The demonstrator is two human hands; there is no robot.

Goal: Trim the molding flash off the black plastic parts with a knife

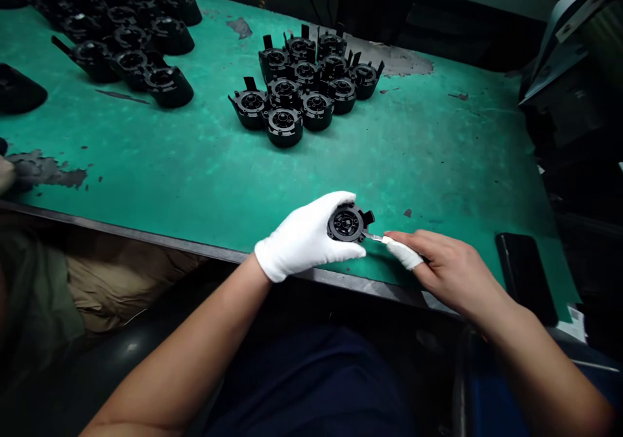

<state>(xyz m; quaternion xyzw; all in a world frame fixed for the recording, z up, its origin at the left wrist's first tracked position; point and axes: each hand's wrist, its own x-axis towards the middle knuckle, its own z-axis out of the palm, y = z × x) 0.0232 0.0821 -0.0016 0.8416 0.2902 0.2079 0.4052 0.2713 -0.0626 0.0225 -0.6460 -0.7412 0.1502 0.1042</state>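
Observation:
My left hand [309,236], in a white glove, is closed around a round black plastic part [346,223] near the table's front edge. The part's ringed face is turned up, and a short tab sticks out at its right side. My right hand [445,262] has a white covering on the thumb and pinches a small knife [374,236] with a thin metal blade. The blade's tip meets the right rim of the black part. Most of the knife's handle is hidden by my fingers.
Several similar black parts [285,125] stand grouped at the back middle of the green table [195,164]. More black parts [168,86] fill the far left. A black phone-like slab [525,274] lies at right. Another person's hand [6,174] shows at the left edge.

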